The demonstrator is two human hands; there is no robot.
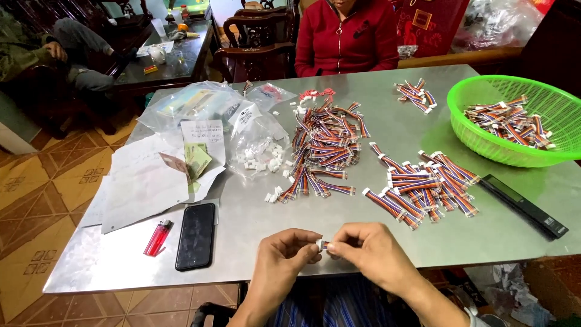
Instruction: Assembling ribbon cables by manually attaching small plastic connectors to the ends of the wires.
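At the table's near edge, my left hand [285,253] and my right hand [366,251] meet fingertip to fingertip. Between them they pinch a small white connector with a short multicoloured wire piece [322,244]; most of it is hidden by my fingers. Beyond my hands lies a large pile of striped wire pieces [324,148] with loose white connectors [273,195] at its near left. A second, neater group of wire pieces [426,188] lies to the right.
A green basket [484,148] at the far right holds more wire pieces. A black phone [195,235], a red lighter [157,238], papers [142,181] and plastic bags [200,103] lie on the left. A black bar-shaped device [523,206] sits at right. A person in red [339,36] sits opposite.
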